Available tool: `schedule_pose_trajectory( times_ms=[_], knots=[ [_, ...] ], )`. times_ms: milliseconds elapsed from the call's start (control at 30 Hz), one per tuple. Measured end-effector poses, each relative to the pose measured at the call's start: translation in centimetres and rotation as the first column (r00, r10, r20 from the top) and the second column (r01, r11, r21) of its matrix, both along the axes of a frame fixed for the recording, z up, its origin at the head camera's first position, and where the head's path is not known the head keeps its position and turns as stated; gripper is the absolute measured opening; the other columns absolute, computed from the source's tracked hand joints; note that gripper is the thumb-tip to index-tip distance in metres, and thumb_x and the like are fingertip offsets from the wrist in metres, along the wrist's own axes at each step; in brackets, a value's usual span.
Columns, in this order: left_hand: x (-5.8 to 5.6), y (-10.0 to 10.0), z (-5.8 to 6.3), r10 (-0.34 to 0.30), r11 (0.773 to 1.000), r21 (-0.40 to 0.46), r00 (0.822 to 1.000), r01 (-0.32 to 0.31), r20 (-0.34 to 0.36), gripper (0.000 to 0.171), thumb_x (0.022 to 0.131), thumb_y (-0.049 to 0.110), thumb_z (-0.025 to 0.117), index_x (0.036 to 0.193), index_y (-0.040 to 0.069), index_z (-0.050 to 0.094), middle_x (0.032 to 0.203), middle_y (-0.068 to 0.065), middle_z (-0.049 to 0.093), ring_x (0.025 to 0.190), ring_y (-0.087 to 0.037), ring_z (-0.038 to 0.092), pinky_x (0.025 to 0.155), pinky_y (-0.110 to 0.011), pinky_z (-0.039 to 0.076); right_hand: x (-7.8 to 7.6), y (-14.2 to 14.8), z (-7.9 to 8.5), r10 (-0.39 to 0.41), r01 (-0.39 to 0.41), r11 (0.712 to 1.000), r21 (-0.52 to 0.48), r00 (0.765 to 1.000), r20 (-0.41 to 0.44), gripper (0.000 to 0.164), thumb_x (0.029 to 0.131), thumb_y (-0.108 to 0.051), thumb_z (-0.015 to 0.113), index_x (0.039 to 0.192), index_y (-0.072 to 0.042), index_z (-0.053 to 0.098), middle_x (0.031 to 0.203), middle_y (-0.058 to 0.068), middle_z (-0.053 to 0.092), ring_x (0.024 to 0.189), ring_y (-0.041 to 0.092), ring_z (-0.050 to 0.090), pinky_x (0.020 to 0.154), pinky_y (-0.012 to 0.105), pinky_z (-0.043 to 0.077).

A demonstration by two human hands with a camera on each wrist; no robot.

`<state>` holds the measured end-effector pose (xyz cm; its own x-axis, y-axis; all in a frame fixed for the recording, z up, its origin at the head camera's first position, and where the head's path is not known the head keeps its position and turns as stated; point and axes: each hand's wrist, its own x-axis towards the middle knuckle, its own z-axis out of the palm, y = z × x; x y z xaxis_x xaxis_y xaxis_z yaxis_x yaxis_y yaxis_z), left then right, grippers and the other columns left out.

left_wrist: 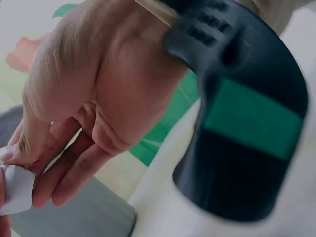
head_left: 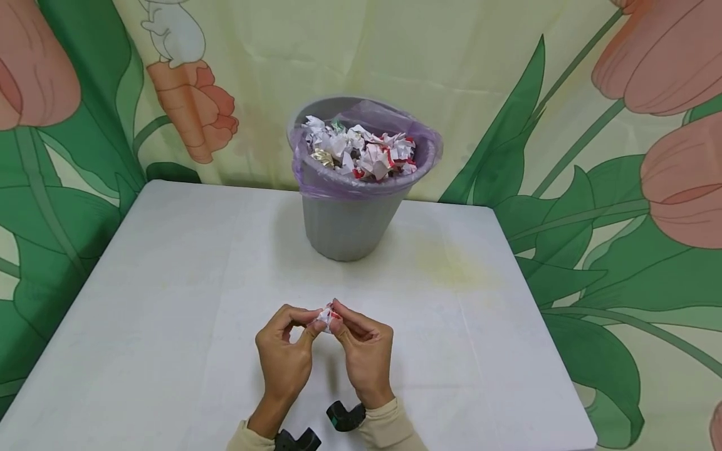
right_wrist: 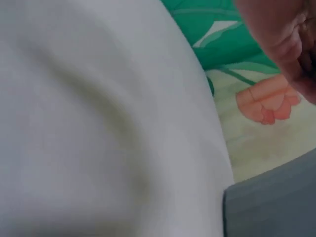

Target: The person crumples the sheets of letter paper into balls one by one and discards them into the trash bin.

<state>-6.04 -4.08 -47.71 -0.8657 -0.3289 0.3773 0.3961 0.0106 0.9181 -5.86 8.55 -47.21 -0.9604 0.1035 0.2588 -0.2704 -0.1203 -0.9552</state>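
Observation:
A small crumpled piece of white-and-red paper (head_left: 326,317) is held up between both hands, over the near middle of the table. The left hand (head_left: 286,351) pinches its left side between thumb and fingers. On its right side, the right hand (head_left: 366,354) pinches it the same way. A white face of the paper (left_wrist: 17,190) shows at the left edge of the left wrist view, by the fingers of the left hand (left_wrist: 94,98). Only part of the right hand (right_wrist: 279,34) enters the right wrist view, where the paper is out of sight.
Beyond the hands stands a grey bin (head_left: 350,228) lined with a purple bag (head_left: 425,147). Crumpled paper scraps (head_left: 366,150), mostly white and red, fill it near the rim. The white table (head_left: 169,300) backs onto a printed curtain (head_left: 479,62) with tulips.

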Motion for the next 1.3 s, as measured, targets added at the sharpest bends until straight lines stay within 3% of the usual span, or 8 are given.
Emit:
schedule_pose_trajectory(
  times_ms=[133,300,433,633,767,967,1167,1300],
  knots=[
    [-0.3,-0.1,0.3,0.022,1.0,-0.018,0.999,-0.021,0.024,0.019,0.08,-0.002,0.088,0.097,0.005,0.082,0.09,-0.01,0.075,0.084,-0.011,0.065,0.078,-0.019,0.053,0.3,-0.2,0.6,-0.096,0.097,0.991,0.09,0.995,-0.013,0.029,0.091,-0.002,0.081,0.12,-0.002,0.08,0.12,0.018,0.078,0.111,0.025,0.077,0.091,0.034,0.062],
    [-0.7,-0.2,0.4,0.037,0.999,-0.037,0.996,-0.034,0.08,0.021,0.081,0.007,0.091,0.1,0.012,0.083,0.092,-0.003,0.08,0.085,-0.01,0.067,0.074,-0.022,0.051,0.3,0.4,0.9,-0.05,0.047,0.988,0.145,0.999,0.014,0.038,0.092,-0.003,0.08,0.129,-0.004,0.075,0.131,0.014,0.075,0.119,0.024,0.074,0.094,0.032,0.06],
    [-0.9,-0.7,0.8,-0.078,0.995,-0.056,0.992,0.084,0.096,0.028,0.079,0.007,0.093,0.105,0.015,0.082,0.1,-0.002,0.082,0.089,-0.013,0.069,0.075,-0.021,0.054,-0.3,1.4,1.1,-0.029,0.02,0.994,0.109,0.997,0.078,0.04,0.093,-0.002,0.079,0.132,-0.002,0.073,0.134,0.018,0.073,0.12,0.018,0.074,0.097,0.03,0.059],
    [-1.7,-2.2,2.1,-0.278,0.942,-0.191,0.96,0.277,0.025,0.042,0.078,-0.001,0.091,0.116,0.014,0.081,0.106,-0.002,0.078,0.092,-0.017,0.07,0.076,-0.021,0.06,-1.0,2.6,2.5,0.004,-0.008,1.0,0.03,0.995,0.103,0.044,0.093,0.001,0.076,0.136,0.005,0.068,0.135,0.027,0.07,0.12,0.019,0.074,0.096,0.032,0.061],
    [-2.4,-2.6,3.4,-0.292,0.934,-0.232,0.955,0.272,-0.054,0.041,0.079,-0.003,0.09,0.116,0.012,0.081,0.101,-0.003,0.078,0.088,-0.015,0.07,0.073,-0.022,0.061,-1.1,2.5,3.6,0.001,-0.002,1.0,0.027,0.998,0.057,0.046,0.095,-0.001,0.076,0.14,0.003,0.066,0.134,0.023,0.072,0.121,0.023,0.074,0.096,0.036,0.06],
    [-3.2,-2.3,5.0,-0.301,0.944,-0.171,0.949,0.283,-0.09,0.037,0.079,-0.006,0.09,0.113,0.007,0.081,0.101,-0.007,0.077,0.085,-0.016,0.069,0.065,-0.028,0.063,-1.4,1.9,4.9,-0.05,0.062,0.989,0.133,0.995,-0.087,0.034,0.098,0.001,0.071,0.131,0.003,0.072,0.14,0.02,0.069,0.133,0.023,0.068,0.104,0.032,0.055],
    [-3.9,-2.3,6.8,-0.318,0.946,-0.103,0.939,0.307,-0.132,0.036,0.079,-0.012,0.086,0.112,0.002,0.08,0.104,-0.012,0.076,0.085,-0.018,0.071,0.061,-0.033,0.064,-1.6,2.2,6.9,-0.051,0.133,0.935,0.329,0.968,-0.246,0.039,0.095,0.0,0.076,0.133,-0.004,0.073,0.127,0.014,0.077,0.112,0.017,0.066,0.097,0.023,0.059],
    [-4.3,-2.3,8.3,-0.334,0.941,-0.103,0.931,0.322,-0.147,0.037,0.079,-0.011,0.087,0.113,0.003,0.08,0.101,-0.013,0.074,0.083,-0.018,0.071,0.058,-0.034,0.063,-2.3,2.7,8.2,-0.017,0.119,0.934,0.337,0.956,-0.292,0.043,0.092,0.001,0.079,0.134,-0.004,0.072,0.125,0.015,0.078,0.108,0.017,0.067,0.095,0.024,0.06]
  ],
)
